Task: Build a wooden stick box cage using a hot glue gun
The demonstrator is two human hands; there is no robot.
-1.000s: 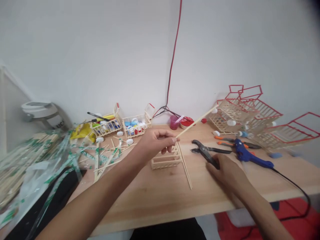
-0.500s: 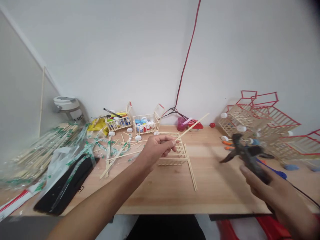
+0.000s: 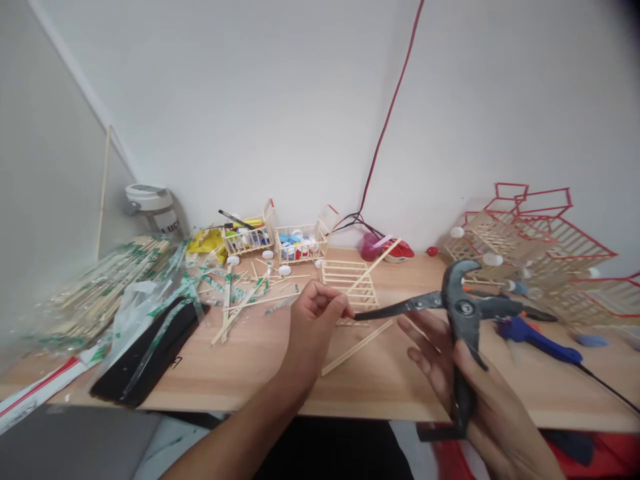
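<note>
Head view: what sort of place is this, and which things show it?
Probably a craft workbench: the wooden tabletop carries bundled sticks, small stick-built carts and what looks like a blue glue gun.

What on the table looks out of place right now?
Loose sticks lie crossed at odd angles on the table's left side, with green-printed wrappers strewn around. It looks untidy beside the bagged sticks. Nothing looks clearly spilled or damaged.
</note>
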